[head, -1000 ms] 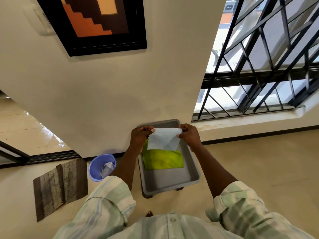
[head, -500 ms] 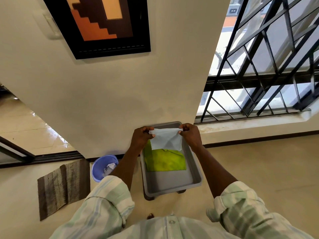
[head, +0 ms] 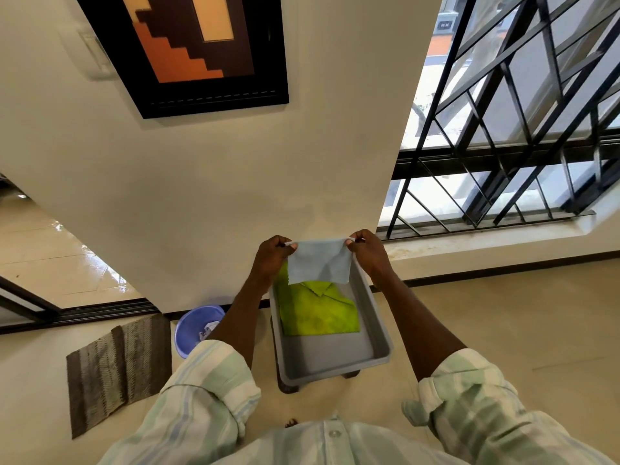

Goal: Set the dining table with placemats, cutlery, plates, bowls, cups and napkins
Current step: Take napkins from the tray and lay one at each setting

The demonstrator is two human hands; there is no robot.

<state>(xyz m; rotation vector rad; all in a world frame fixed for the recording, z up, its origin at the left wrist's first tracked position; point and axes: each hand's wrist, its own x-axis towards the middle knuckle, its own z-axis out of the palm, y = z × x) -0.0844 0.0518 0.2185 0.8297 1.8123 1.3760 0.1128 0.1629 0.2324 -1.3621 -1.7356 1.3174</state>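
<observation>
A pale blue cloth napkin (head: 318, 261) hangs stretched between both hands above a grey plastic tub (head: 379, 323). My left hand (head: 271, 260) pinches its top left corner and my right hand (head: 369, 253) pinches its top right corner. Inside the tub lies a folded lime green napkin (head: 318, 312), its far edge hidden behind the blue one. The tub stands on a low dark support on the floor, close to the wall.
A blue plastic bin (head: 194, 325) with crumpled paper inside sits left of the tub against the wall. A striped brown mat (head: 114, 367) lies on the floor farther left. A barred window (head: 520, 129) fills the right, and a framed picture (head: 188, 52) hangs on the wall.
Both hands have lifted the blue napkin slightly and pulled its top edge straighter. The view has shifted a little upward.
</observation>
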